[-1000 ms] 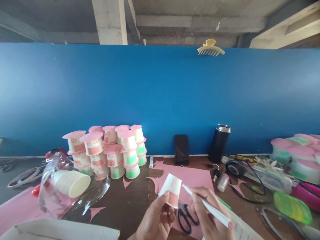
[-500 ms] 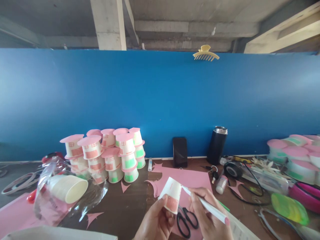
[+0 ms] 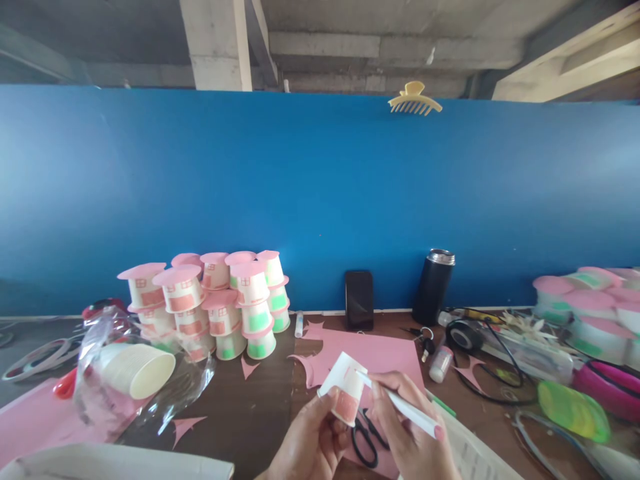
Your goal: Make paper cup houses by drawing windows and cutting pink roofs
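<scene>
Head view shows a small white paper cup with a pink rectangle on its side (image 3: 345, 389), held upside down and tilted just above the near edge of the worktop (image 3: 250, 413). The left hand (image 3: 313, 443) grips it from below, fingers closed round its rim end. The right hand (image 3: 407, 433) is closed on a white pen with a pink cap (image 3: 400, 405), whose tip touches the cup's upper side. Black-handled scissors (image 3: 364, 440) lie directly beneath the cup on a pink paper sheet (image 3: 385, 357). Bare brown worktop opens to the left of the hands, up to a clear plastic bag of plain paper cups (image 3: 135, 373). Farther back, against the blue wall, stands a stack of pink-roofed cup houses (image 3: 215, 303), with a black phone (image 3: 359, 300) and a black flask (image 3: 433, 287) to its right. Cables and tape crowd the right side.
</scene>
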